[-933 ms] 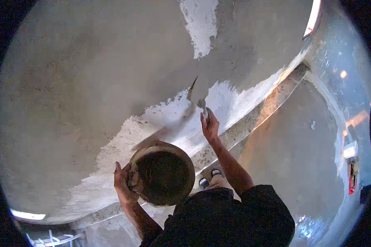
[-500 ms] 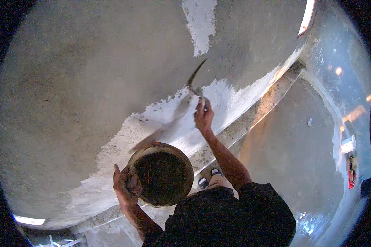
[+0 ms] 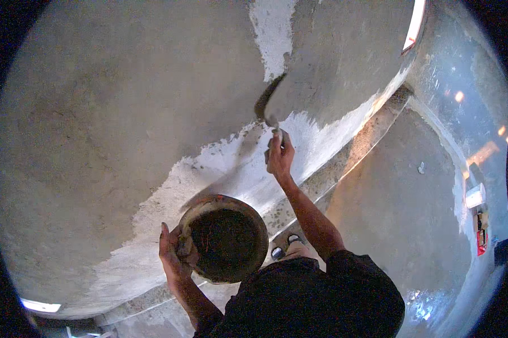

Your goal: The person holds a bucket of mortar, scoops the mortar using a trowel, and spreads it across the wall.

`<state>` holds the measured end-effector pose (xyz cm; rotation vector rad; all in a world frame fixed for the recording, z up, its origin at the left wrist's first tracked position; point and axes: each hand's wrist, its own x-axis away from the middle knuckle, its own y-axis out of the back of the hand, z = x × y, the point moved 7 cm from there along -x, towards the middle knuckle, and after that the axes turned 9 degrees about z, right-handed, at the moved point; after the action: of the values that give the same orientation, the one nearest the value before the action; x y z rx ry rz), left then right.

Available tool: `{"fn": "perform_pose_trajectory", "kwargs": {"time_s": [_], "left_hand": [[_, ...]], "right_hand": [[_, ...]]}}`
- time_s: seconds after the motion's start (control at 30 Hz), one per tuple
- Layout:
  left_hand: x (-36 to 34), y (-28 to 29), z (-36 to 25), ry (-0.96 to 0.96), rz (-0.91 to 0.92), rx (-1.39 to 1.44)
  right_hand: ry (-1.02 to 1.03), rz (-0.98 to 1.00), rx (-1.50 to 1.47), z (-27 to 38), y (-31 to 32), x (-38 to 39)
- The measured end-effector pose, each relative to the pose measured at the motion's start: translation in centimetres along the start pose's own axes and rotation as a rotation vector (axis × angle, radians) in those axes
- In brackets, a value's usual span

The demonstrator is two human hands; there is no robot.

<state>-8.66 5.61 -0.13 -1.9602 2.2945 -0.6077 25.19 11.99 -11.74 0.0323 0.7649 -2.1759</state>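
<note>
My left hand [image 3: 176, 252] grips the left rim of a round bucket [image 3: 261, 221], thumb up along its side. Dark material, apparently mortar, shows inside the bucket. My right hand [image 3: 280, 155] is closed round the handle of a trowel [image 3: 271, 120], held up against the wall [image 3: 124, 90]. Beyond the trowel's neck runs a dark curved shape; whether it is all blade or partly wet mortar or shadow, I cannot tell. It lies between a pale bare strip [image 3: 272, 34] above and a whitish uncoated band [image 3: 226, 163] below, with grey coating around them.
A low ledge [image 3: 372, 127] follows the foot of the wall, with my feet in sandals [image 3: 277, 253] beside it. On the right, a white bucket [image 3: 475, 196] and a red item [image 3: 481, 242] stand by the bluish side wall [image 3: 462, 67]. A small pale scrap [image 3: 422, 167] lies on the floor.
The dark shape at the trowel has turned from a thin arc into a broader band. The bucket and my left hand have shifted slightly right; both grips are kept.
</note>
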Motion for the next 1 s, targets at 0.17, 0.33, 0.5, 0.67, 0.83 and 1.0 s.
{"fn": "perform_pose_trajectory", "kwargs": {"time_s": [0.17, 0.33, 0.5, 0.67, 0.83, 1.0], "left_hand": [[-0.7, 0.9, 0.8, 0.164, 0.065, -0.028], [-0.1, 0.2, -0.1, 0.096, -0.069, -0.045], [-0.3, -0.9, -1.1, 0.078, 0.189, -0.222], [0.1, -3.5, -3.5, -0.197, 0.137, -0.663], [1.2, -5.0, -5.3, -0.407, 0.010, -1.011], [1.8, -5.3, -5.6, -0.414, -0.128, -1.094]], "right_hand": [[0.131, 0.262, 0.521, -1.7, -2.9, 1.9], [0.220, 0.368, 0.643, -0.2, -2.0, 3.7], [-0.029, 0.050, 0.132, -1.5, 2.9, 1.1], [0.065, 0.041, 0.419, -1.8, 3.6, -2.1], [0.288, 0.431, 0.716, -4.6, 0.5, 3.0], [0.212, 0.412, 0.742, -1.7, 1.6, 3.5]]}}
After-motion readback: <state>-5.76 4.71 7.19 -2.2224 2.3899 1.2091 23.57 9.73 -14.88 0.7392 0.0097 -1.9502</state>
